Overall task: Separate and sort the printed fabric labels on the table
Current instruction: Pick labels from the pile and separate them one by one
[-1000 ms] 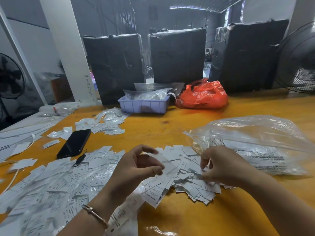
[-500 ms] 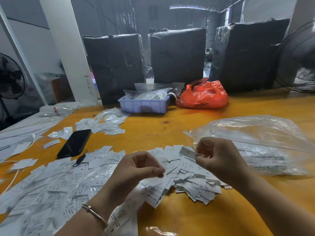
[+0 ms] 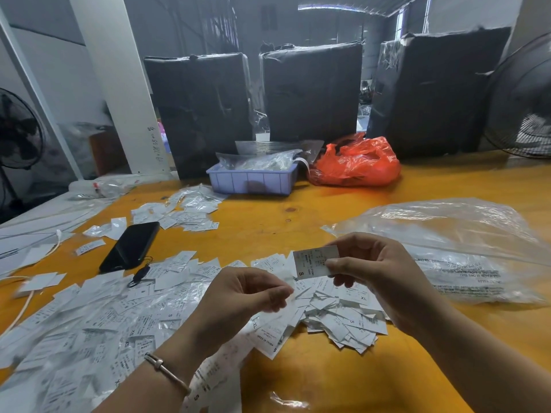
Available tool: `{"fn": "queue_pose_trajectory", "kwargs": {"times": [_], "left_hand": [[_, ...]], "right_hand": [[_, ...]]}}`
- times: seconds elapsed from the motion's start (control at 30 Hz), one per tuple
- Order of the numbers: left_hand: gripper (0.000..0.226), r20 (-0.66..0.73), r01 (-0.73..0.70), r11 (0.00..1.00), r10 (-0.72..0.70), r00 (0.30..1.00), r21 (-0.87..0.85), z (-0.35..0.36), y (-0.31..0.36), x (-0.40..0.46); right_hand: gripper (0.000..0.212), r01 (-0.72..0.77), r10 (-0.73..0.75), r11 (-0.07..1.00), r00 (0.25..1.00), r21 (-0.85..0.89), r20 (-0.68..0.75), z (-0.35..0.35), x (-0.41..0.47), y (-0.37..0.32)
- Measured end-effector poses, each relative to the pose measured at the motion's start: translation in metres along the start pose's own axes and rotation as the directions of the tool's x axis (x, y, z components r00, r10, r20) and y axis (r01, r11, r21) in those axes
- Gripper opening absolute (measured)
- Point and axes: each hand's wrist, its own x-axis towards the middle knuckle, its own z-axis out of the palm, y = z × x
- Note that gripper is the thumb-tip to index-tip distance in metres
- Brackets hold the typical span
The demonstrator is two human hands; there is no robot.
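My right hand [image 3: 378, 272] pinches one white printed label [image 3: 313, 261], marked S, lifted above the table. My left hand [image 3: 238, 299] holds a bunch of labels [image 3: 268, 335] that hang down below its curled fingers. Beneath both hands lies a heap of loose labels [image 3: 343, 311]. A wide spread of labels [image 3: 89, 317] covers the table's left side. A smaller pile of labels [image 3: 182, 213] lies farther back on the orange table [image 3: 298, 377].
A black phone [image 3: 129, 247] lies left of centre, a clear plastic bag [image 3: 447, 245] to the right. A blue tray [image 3: 253, 180] and an orange bag [image 3: 354, 162] stand at the back before black wrapped bales [image 3: 310, 90]. Fans stand at both sides.
My right hand has picked one label out of the heap and raised it up before me. My left hand has stayed in place with its bunch.
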Motion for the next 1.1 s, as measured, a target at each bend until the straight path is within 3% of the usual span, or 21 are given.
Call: {"fn": "queue_pose_trajectory", "kwargs": {"times": [0.3,0.43,0.6,0.73,0.97,1.1], "left_hand": [[0.032,-0.013,-0.053,0.998,0.053,0.998,0.015,0.002,0.002,-0.001],[0.042,0.008,-0.054,0.998,0.054,0.999,0.017,0.003,0.002,-0.002],[0.047,0.011,-0.064,0.997,0.064,0.998,0.043,0.004,0.001,-0.002],[0.043,0.007,-0.063,0.996,0.062,0.998,0.064,0.004,-0.001,-0.001],[0.031,0.03,-0.059,0.993,0.056,0.998,0.105,0.004,-0.002,-0.001],[0.041,0.031,-0.046,0.991,0.043,0.999,0.128,0.002,-0.001,-0.001]], "right_hand": [[0.053,0.09,-0.089,0.992,0.996,0.093,-0.009,0.004,-0.001,-0.001],[0.042,0.312,-0.314,0.946,0.949,-0.085,-0.011,0.009,-0.01,-0.009],[0.039,0.501,-0.527,0.734,0.846,-0.459,0.08,0.017,-0.016,-0.012],[0.035,0.542,-0.564,0.656,0.814,-0.525,0.137,0.017,-0.017,-0.01],[0.031,0.556,-0.577,0.661,0.806,-0.504,0.132,0.017,-0.017,-0.011],[0.029,0.551,-0.577,0.563,0.796,-0.616,0.185,0.018,-0.017,-0.007]]}}
